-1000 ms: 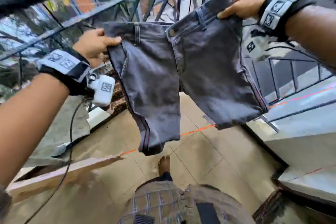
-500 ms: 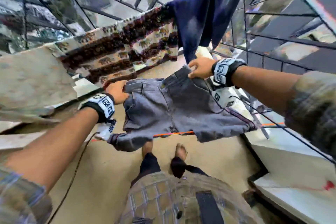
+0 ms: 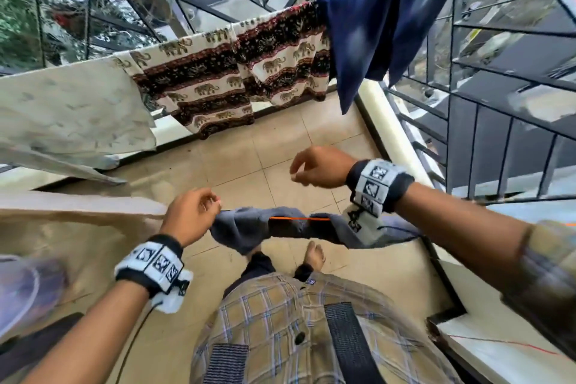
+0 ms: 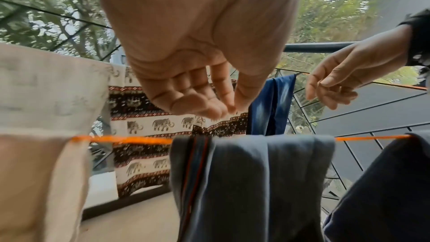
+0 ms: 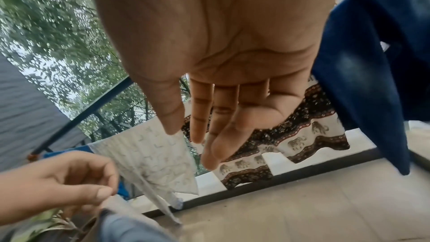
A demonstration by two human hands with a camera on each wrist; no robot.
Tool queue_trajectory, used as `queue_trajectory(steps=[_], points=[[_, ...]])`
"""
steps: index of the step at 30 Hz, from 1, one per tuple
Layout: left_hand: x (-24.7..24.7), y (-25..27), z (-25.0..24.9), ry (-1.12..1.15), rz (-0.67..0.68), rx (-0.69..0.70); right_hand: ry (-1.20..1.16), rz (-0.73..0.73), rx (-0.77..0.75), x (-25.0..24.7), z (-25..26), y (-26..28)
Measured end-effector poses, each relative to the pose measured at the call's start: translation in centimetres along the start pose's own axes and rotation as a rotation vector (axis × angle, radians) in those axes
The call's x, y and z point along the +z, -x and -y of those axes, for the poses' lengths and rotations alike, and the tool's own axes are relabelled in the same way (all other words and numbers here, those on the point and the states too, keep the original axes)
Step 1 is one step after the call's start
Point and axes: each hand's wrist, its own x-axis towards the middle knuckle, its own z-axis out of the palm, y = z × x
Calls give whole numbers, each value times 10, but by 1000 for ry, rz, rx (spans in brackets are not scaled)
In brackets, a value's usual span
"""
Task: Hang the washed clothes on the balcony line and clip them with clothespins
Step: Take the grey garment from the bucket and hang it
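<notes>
Hanging over the orange line (image 3: pixel 299 218), grey shorts (image 3: pixel 249 227) are draping down both sides, folded across it in front of the person's legs; a bit of bare line is showing between the two legs of the shorts. Left hand (image 3: pixel 190 215) is sitting at the left end of the shorts, thumb and forefinger tips meeting right at the fabric edge in the head view; in the left wrist view the fingers (image 4: pixel 204 106) are bunching together just above the line, and contact with cloth there is hard to tell. Right hand (image 3: pixel 318 167) is hovering above and beyond the shorts, apart from them, fingers (image 5: pixel 223 135) loosely extended, lying side by side and holding nothing. Farther back a pale cloth (image 3: pixel 71 109), an elephant-print cloth (image 3: pixel 230 75) and a dark blue garment (image 3: pixel 371 37) are hanging in a row by the metal railing (image 3: pixel 486 78). Bare foot (image 3: pixel 314 254) is standing on the tiled floor (image 3: pixel 280 146) under the shorts.
</notes>
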Motion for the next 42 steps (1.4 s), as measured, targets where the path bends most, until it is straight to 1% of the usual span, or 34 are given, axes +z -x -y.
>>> queue_trajectory(steps=[3,5,7,8,11,13,15,17,19,22,25,27,31,33,35,37,39,40,42], points=[[19,23,25,129,11,-43,-22,-39,17,34,15,20],[28,33,38,159,29,-83,-18,-88,50,55,24,31],[34,36,49,193,40,-87,11,-137,83,76,30,40],[34,36,51,185,44,-87,2,-135,98,87,31,41],[34,30,54,132,56,-95,-185,-102,170,126,32,38],[28,25,51,66,43,-110,-325,-148,225,152,30,30],[27,21,54,81,52,-117,-488,-262,281,174,33,21],[28,14,61,168,95,-123,-603,-397,335,188,37,12],[32,5,65,302,95,-126,-709,-476,371,193,43,3],[28,-10,63,277,69,-110,-806,-599,394,200,44,-11],[28,-25,68,283,60,-69,-821,-674,410,200,44,-18],[30,-32,74,276,63,-54,-769,-705,427,192,49,-15],[13,-13,59,202,61,-87,-619,-710,431,179,57,-2],[10,-5,60,147,55,-84,-535,-684,433,177,57,6],[8,1,65,132,21,-83,-478,-676,421,179,54,13],[7,7,64,124,-27,-92,-475,-665,428,181,47,20],[10,12,66,145,-38,-87,-502,-663,433,182,40,27],[13,12,68,175,-22,-87,-512,-662,429,179,39,30],[19,13,67,303,15,-58,-516,-642,404,174,39,34]])
